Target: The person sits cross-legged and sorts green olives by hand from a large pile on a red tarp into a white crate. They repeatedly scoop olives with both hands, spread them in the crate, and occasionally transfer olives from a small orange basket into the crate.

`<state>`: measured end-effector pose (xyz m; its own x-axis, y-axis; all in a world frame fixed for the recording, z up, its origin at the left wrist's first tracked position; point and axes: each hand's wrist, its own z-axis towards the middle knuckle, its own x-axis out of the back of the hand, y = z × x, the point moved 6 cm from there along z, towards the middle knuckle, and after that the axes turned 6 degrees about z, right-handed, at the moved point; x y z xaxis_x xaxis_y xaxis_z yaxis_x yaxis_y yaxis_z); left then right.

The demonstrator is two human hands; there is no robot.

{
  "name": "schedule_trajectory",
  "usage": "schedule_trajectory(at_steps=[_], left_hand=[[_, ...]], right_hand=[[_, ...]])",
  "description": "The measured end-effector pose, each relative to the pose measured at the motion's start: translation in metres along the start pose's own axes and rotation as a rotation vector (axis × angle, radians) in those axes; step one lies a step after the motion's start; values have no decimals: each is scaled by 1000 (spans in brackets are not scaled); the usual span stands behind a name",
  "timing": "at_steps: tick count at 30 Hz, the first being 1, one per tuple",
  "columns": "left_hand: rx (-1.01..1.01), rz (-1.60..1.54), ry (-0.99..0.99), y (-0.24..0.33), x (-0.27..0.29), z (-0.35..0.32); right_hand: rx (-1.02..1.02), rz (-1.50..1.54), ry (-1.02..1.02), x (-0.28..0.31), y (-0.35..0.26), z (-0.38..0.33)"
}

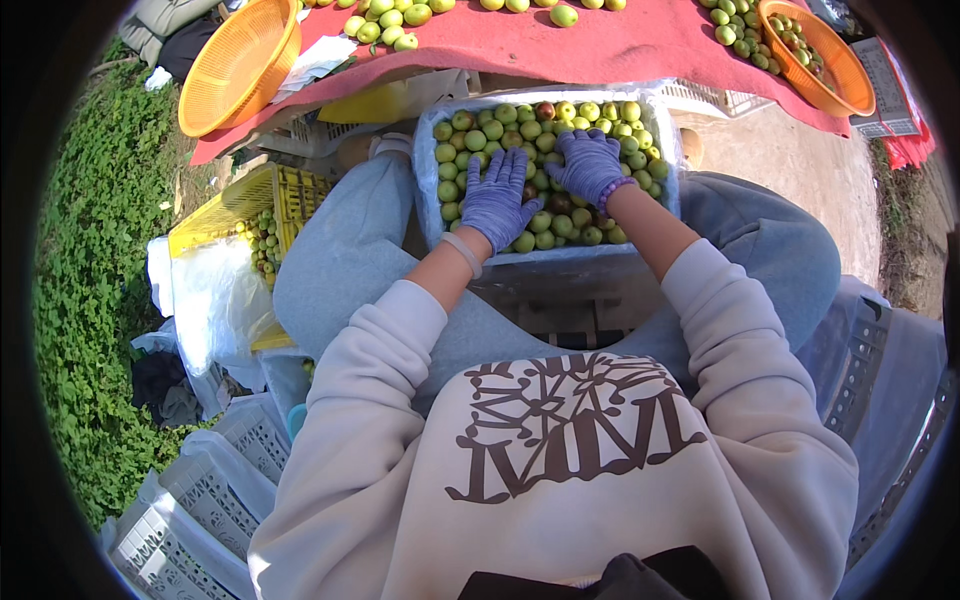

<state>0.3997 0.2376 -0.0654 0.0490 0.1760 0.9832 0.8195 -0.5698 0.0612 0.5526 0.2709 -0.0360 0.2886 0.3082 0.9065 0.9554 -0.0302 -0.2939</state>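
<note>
Between my knees stands a crate (430, 190) lined with clear plastic, filled nearly to its rim with small round green fruit (590, 112), some of them reddish brown. Both my hands wear purple gloves. My left hand (497, 200) rests flat on the fruit left of the middle, fingers stretched forward and slightly apart. Farther right, my right hand (588, 165) lies palm down on the fruit with its fingers spread. Neither hand grips a fruit that I can see; what is beneath the palms is hidden.
Ahead is a red cloth-covered table (640, 40) with loose fruit. An orange basket (243, 65) stands at its left, another orange basket (822, 60) with fruit at its right. A yellow crate (230, 210) holds fruit at my left. Grey crates (215, 460) lie behind it.
</note>
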Motion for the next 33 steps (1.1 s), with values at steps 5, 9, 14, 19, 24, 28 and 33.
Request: schedule_trajectory(at_steps=[5,9,14,19,24,28,33], left_hand=[[-21,-49,84,-5,3,-3],[-32,-118,182,-6,11,0],[-27,-178,236,-15,22,6],[-42,-136,265,-15,18,9],[-95,-64,281,-16,15,15],[-116,7,278,-14,18,22],[-77,-5,248,-10,24,24]], right_hand=[[6,141,-26,-1,0,3],[-8,185,146,-6,6,-2],[2,308,230,-18,26,4],[42,366,309,0,37,10],[-37,77,94,-3,18,-1],[-75,134,141,-3,12,0],[-48,111,292,-10,13,-2]])
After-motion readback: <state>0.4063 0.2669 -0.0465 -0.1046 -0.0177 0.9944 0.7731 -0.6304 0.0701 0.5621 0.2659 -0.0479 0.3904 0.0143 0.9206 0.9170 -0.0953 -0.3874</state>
